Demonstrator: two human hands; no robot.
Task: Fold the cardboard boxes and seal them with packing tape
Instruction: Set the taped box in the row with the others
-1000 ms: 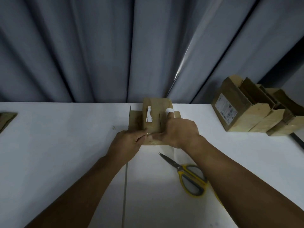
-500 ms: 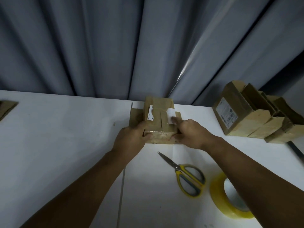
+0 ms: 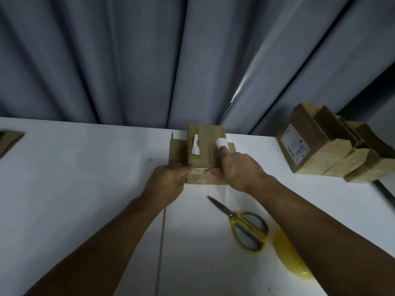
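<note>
A small brown cardboard box (image 3: 206,149) with torn white labels stands on the white table (image 3: 85,189) near the far edge, side flaps spread out. Clear packing tape (image 3: 199,170) runs over its near top edge. My left hand (image 3: 168,182) holds the box's near left corner, thumb on the tape. My right hand (image 3: 239,169) grips the near right side, its thumb on the tape and a finger lying on top beside a white label. A yellow roll of packing tape (image 3: 288,255) lies at the right, partly hidden by my right forearm.
Yellow-handled scissors (image 3: 241,225) lie shut just in front of the box. A row of folded cardboard boxes (image 3: 329,150) stands at the far right. A flat cardboard piece (image 3: 9,139) pokes in at the left edge. Grey curtains hang behind the table.
Both hands have shifted along the box's near edge: the left slid left to the corner, the right thumb came back onto the tape. The box has stayed in place.
</note>
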